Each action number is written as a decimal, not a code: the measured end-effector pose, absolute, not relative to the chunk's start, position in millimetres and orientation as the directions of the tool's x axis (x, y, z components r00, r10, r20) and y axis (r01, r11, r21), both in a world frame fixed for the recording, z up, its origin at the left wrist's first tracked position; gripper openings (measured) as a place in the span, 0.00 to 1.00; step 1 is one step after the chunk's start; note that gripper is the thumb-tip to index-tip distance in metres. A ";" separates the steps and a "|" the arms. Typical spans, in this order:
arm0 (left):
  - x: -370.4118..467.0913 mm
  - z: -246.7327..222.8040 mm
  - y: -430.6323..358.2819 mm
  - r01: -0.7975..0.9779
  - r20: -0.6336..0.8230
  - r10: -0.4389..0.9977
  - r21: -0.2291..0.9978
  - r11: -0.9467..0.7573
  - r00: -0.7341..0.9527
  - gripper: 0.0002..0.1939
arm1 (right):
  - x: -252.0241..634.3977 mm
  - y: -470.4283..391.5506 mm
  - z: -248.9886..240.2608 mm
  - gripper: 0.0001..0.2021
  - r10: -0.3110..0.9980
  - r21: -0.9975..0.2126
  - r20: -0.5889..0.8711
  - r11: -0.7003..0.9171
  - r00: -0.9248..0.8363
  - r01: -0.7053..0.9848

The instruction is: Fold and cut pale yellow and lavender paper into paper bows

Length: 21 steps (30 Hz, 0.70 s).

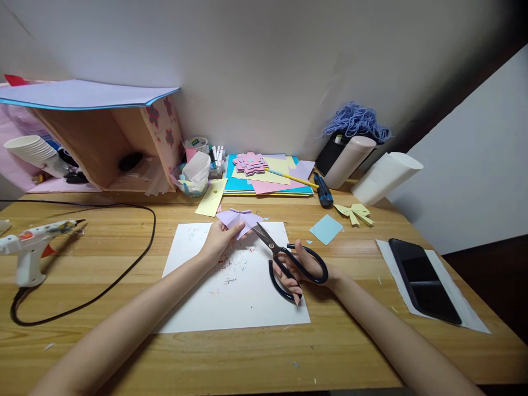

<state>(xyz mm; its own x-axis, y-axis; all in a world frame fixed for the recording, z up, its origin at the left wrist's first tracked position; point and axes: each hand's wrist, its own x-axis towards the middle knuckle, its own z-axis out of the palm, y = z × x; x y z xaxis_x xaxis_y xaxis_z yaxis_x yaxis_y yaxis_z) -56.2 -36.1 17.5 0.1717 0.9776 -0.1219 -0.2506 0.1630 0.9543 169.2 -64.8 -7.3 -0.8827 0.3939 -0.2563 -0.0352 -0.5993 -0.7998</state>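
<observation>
My left hand (221, 237) pinches a folded piece of lilac paper (242, 221) between thumb and fingers, above the far edge of a white sheet (198, 302). Black-handled scissors (307, 263) are in my right hand (297, 269), with fingers through the handle loops. Their blades point up and left, and the tips meet the right side of the lilac paper; whether they are cutting into it I cannot tell. Coloured smudges mark the white sheet underneath. A light blue paper square (326, 229) and a yellow paper bow (355, 213) lie to the right.
A white glue gun (31, 250) with a looping black cord (153, 220) occupies the left. Behind are a cardboard box (160, 143), stacked coloured paper (284, 184) with a pink paper flower (250, 163), and a utility knife (323, 190). A phone (424, 280) lies at right.
</observation>
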 end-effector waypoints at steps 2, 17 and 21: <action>-56.1 16.9 -36.0 -0.254 -0.118 0.979 0.954 0.158 0.163 0.25 | 169.3 -65.1 -7.2 0.39 0.400 -0.804 -0.256 -0.594 -0.880 -0.036; -53.4 22.0 -37.8 -0.198 -0.145 0.984 0.967 0.163 0.103 0.22 | 166.1 -66.6 -11.5 0.37 0.462 -0.799 -0.286 -0.599 -0.839 -0.058; -55.7 15.4 -36.8 -0.215 -0.119 0.983 0.966 0.147 0.137 0.22 | 165.3 -66.6 -12.0 0.36 0.483 -0.813 -0.289 -0.580 -0.827 -0.054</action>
